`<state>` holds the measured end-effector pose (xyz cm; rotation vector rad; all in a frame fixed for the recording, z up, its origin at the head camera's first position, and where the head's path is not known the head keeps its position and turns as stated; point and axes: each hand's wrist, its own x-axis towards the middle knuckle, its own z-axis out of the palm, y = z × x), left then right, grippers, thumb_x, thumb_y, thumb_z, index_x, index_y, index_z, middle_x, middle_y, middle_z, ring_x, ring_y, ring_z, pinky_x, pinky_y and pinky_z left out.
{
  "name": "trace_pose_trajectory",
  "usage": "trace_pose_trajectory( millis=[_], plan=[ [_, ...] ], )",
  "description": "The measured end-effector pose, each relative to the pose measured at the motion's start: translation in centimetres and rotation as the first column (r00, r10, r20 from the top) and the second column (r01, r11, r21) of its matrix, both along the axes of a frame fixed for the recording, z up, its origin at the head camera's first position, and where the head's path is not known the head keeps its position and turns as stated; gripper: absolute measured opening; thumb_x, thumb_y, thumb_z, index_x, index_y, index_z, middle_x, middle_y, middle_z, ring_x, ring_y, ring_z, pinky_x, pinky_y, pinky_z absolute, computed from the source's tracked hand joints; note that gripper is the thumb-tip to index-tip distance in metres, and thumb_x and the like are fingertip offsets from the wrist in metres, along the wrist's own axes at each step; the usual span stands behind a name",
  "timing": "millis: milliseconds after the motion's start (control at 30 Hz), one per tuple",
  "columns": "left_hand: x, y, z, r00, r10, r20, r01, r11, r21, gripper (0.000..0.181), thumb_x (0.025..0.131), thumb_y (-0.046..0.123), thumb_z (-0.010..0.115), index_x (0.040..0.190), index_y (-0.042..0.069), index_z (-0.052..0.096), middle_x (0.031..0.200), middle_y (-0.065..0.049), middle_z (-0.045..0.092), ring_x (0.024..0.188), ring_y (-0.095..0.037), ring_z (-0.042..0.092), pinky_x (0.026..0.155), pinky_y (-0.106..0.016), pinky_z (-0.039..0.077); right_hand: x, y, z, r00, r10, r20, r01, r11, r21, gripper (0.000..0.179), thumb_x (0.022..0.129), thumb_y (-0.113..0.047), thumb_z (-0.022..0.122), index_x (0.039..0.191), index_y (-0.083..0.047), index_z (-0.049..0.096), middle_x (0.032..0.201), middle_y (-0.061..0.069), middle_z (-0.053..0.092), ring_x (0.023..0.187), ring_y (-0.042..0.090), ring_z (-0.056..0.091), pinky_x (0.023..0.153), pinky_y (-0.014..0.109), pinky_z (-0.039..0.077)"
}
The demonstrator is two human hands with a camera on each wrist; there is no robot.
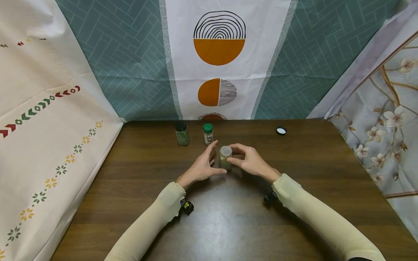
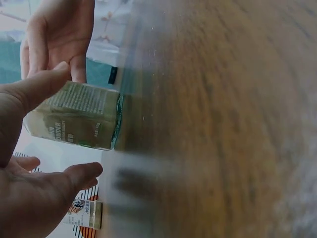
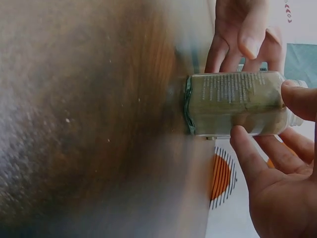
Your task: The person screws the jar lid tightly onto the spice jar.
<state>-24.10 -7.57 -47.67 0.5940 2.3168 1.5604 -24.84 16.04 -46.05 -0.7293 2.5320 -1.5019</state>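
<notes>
A glass spice jar [image 1: 225, 162] of greenish-brown powder stands upright on the table, its perforated sprinkler top bare. My right hand [image 1: 250, 159] holds it from the right, thumb and fingers about its upper part; in the right wrist view the thumb lies by the neck of the jar [image 3: 237, 104] and a fingertip meets its side. On the opposite side, my left hand [image 1: 201, 166] is spread with thumb and fingers apart, close beside the glass. Printed text on the jar [image 2: 81, 119] faces the left wrist camera.
A dark-capped jar of green herbs [image 1: 183, 136] and a small green-capped bottle [image 1: 208, 135] stand toward the back of the wooden table [image 1: 222, 224]. At the back right lies a round black cap [image 1: 281, 131], its white inside upward. Cloths hang around the back and sides.
</notes>
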Motion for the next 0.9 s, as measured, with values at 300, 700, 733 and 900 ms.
trace_pose_trajectory(
  millis=[300,700,733,900],
  plan=[
    [0.1,0.2,0.1,0.999,-0.018,-0.03,0.017,0.999,-0.032,0.106,0.087,0.018,0.086,0.166,0.019,0.016,0.163,-0.02,0.037,0.146,-0.033,0.045,0.114,-0.047,0.047,0.6,-0.1,-0.3,1.0,0.023,-0.003,-0.023,1.0,-0.016,0.04,0.096,-0.021,0.076,0.134,-0.013,0.064,0.129,0.008,0.069,0.121,0.029,0.067,0.097,0.047,0.059],
    [0.4,0.3,0.0,1.0,0.005,0.016,-0.005,1.0,0.005,0.09,0.087,0.007,0.084,0.16,0.006,0.031,0.143,-0.022,0.061,0.131,-0.033,0.061,0.105,-0.041,0.054,1.4,-0.2,-0.4,0.999,0.025,0.024,-0.024,0.998,-0.057,0.041,0.095,-0.019,0.077,0.133,-0.011,0.064,0.129,0.009,0.069,0.121,0.028,0.067,0.098,0.043,0.059],
    [0.4,0.3,0.0,1.0,0.009,0.017,-0.009,1.0,0.002,0.087,0.087,0.007,0.083,0.159,0.003,0.034,0.143,-0.022,0.06,0.131,-0.033,0.061,0.105,-0.04,0.055,1.4,-0.2,-0.4,0.999,0.024,0.028,-0.022,0.998,-0.06,0.041,0.095,-0.019,0.077,0.133,-0.012,0.064,0.129,0.008,0.069,0.122,0.027,0.067,0.098,0.043,0.059],
    [0.5,0.3,-0.2,1.0,0.012,-0.022,-0.013,0.999,-0.049,0.066,0.09,0.015,0.082,0.148,0.001,0.053,0.139,-0.017,0.065,0.127,-0.028,0.064,0.102,-0.037,0.056,1.6,-0.3,-0.5,0.999,0.011,0.033,-0.008,0.997,-0.073,0.04,0.095,-0.02,0.077,0.133,-0.014,0.066,0.13,0.007,0.069,0.122,0.027,0.067,0.099,0.043,0.058]
  ],
)
